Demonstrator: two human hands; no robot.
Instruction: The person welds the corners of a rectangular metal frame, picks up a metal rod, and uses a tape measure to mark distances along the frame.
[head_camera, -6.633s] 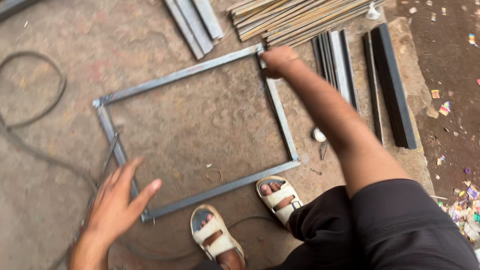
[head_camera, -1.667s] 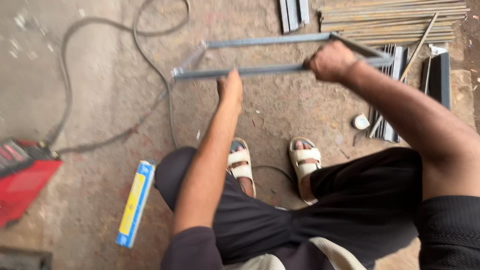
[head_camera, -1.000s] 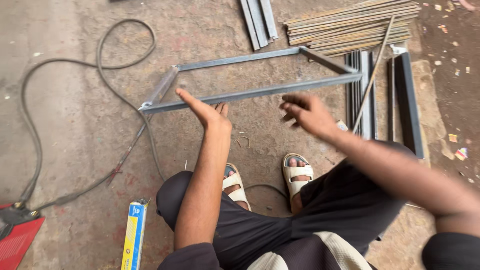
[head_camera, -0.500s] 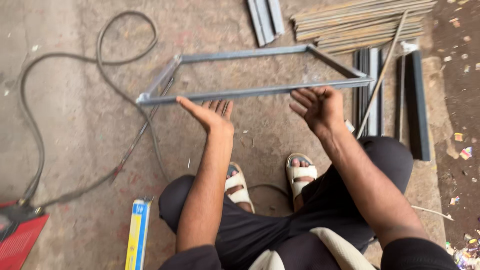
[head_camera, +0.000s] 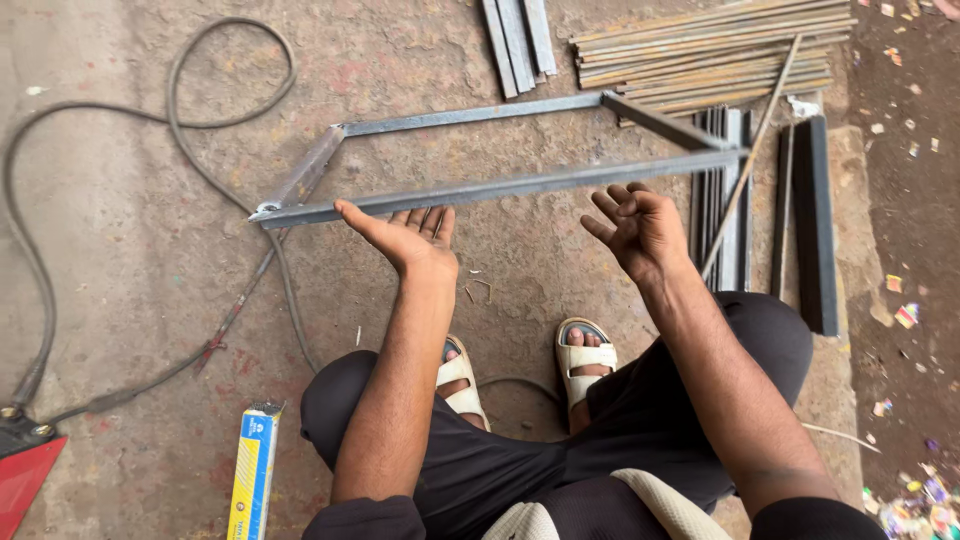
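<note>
While the person squats over the concrete floor (head_camera: 120, 240), both arms reach forward toward a rectangular metal frame (head_camera: 500, 187) that stands tilted, its near bar raised and its far bar (head_camera: 470, 113) lower toward twelve o'clock. The left hand (head_camera: 410, 235) is spread palm-up, fingers together and thumb out toward ten o'clock, its fingertips right under the near bar — whether they touch the metal cannot be told. The right hand (head_camera: 640, 225) is open too, fingers loosely curled and apart, palm facing up, just below the same bar near its right end and holding nothing. At one o'clock from the frame lies a bundle of rusty rods (head_camera: 700, 50), and at twelve o'clock a few short flat steel strips (head_camera: 520, 40). A thin rod (head_camera: 750, 150) leans across the frame's right corner, running down toward the stack of dark angle-iron pieces (head_camera: 725, 200) at three o'clock; a single dark channel bar (head_camera: 815, 220) lies beside them, further right. A grey cable (head_camera: 190, 120) loops over the floor at nine to eleven o'clock and runs down to a red machine (head_camera: 25, 480) at the seven o'clock corner. Near it, at six to seven o'clock, lies a long yellow and blue box (head_camera: 252, 470). Between the person's knees show two feet in pale sandals (head_camera: 520, 375) — directly beneath the hands.
</note>
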